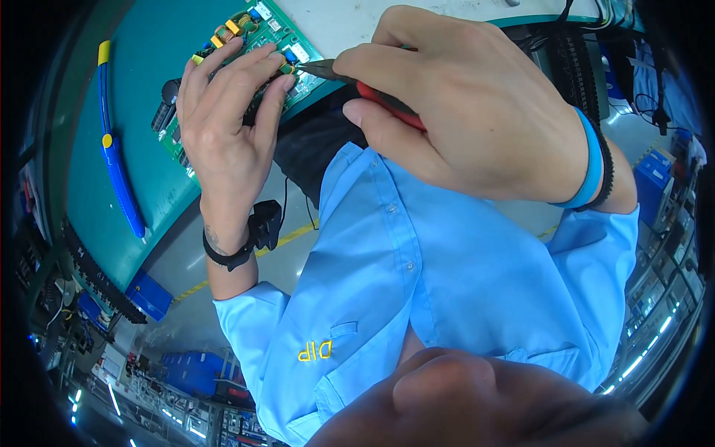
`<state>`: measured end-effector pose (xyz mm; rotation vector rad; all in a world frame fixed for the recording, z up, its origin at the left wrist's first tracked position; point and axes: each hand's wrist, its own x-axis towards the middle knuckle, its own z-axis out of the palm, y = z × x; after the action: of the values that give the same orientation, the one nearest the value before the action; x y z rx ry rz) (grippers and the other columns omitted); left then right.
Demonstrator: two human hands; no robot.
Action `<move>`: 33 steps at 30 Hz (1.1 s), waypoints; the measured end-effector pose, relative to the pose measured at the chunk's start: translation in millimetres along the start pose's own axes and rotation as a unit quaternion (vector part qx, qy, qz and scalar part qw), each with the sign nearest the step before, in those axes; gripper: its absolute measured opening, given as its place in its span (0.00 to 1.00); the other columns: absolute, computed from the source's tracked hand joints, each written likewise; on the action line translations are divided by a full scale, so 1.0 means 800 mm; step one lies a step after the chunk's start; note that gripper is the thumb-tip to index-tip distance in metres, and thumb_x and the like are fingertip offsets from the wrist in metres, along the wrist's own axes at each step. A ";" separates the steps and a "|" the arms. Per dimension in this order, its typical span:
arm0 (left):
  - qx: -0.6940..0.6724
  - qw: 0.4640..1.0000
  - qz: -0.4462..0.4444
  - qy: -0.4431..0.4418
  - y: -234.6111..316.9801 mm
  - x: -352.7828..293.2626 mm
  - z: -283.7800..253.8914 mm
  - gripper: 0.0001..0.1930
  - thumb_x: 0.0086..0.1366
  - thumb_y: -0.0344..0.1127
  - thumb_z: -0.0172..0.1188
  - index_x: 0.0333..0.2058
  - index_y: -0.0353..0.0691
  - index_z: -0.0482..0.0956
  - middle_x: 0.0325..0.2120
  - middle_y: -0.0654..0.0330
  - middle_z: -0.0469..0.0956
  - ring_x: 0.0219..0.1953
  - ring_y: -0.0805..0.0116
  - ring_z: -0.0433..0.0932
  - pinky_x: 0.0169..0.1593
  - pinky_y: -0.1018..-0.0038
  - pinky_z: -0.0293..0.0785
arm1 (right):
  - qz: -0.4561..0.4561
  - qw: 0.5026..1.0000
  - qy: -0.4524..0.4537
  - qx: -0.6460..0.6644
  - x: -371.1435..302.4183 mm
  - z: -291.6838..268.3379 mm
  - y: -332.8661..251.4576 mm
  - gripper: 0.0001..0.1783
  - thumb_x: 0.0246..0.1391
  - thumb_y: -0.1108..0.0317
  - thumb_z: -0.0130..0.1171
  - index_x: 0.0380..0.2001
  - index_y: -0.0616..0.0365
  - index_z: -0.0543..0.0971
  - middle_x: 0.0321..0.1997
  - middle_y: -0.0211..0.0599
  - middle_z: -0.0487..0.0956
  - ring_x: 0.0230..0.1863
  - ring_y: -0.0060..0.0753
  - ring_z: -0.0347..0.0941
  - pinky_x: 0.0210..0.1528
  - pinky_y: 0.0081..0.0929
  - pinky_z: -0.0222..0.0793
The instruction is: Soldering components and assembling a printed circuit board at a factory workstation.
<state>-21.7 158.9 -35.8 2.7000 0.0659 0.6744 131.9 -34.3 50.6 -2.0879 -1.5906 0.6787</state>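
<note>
A green circuit board (304, 83) carrying coils, capacitors and connectors lies tilted near the far edge of the green bench top. My left hand (227, 112) rests across it, thumb and fingertips closing around a small coil (288, 68) near the board's right edge. Held in my right hand (477, 104) are pliers with red handles (391, 106) and dark pointed jaws (320, 69). The jaw tips reach the board right beside that coil; whether they touch it or grip anything is too small to tell. Part of the board is hidden beneath my left hand.
Left of the board, a long blue tool (119, 175) with yellow parts lies on the green mat (78, 160). A pale surface (335, 21) adjoins at the far side. Dark cables (570, 67) hang at the right. Blue bins (149, 294) stand beyond the bench.
</note>
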 end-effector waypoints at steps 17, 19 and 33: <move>-0.005 1.000 -0.008 -0.011 0.007 0.006 -0.002 0.08 0.59 0.30 0.73 0.38 0.42 0.88 0.43 0.63 0.87 0.56 0.55 0.80 0.66 0.48 0.66 | 0.013 0.999 0.023 -0.024 -0.013 0.045 0.017 0.09 0.50 0.68 0.63 0.25 0.65 0.81 0.25 0.49 0.77 0.28 0.52 0.78 0.30 0.43 0.74; -0.003 1.000 -0.009 -0.014 0.007 0.006 -0.003 0.08 0.59 0.30 0.73 0.38 0.42 0.88 0.43 0.63 0.87 0.56 0.55 0.80 0.66 0.49 0.66 | 0.014 0.999 0.023 -0.027 -0.012 0.045 0.019 0.09 0.50 0.68 0.63 0.25 0.65 0.81 0.25 0.49 0.77 0.28 0.52 0.78 0.30 0.43 0.74; -0.008 1.000 -0.018 -0.016 0.009 0.007 -0.004 0.08 0.58 0.30 0.73 0.38 0.42 0.88 0.42 0.63 0.88 0.56 0.55 0.80 0.66 0.49 0.66 | 0.017 0.999 0.018 -0.034 -0.009 0.048 0.021 0.09 0.50 0.68 0.63 0.26 0.64 0.81 0.25 0.49 0.77 0.29 0.51 0.78 0.31 0.42 0.74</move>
<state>-18.4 154.1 -28.2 2.6869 0.1009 0.6195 119.4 -44.4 10.6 -2.1685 -1.5816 0.6020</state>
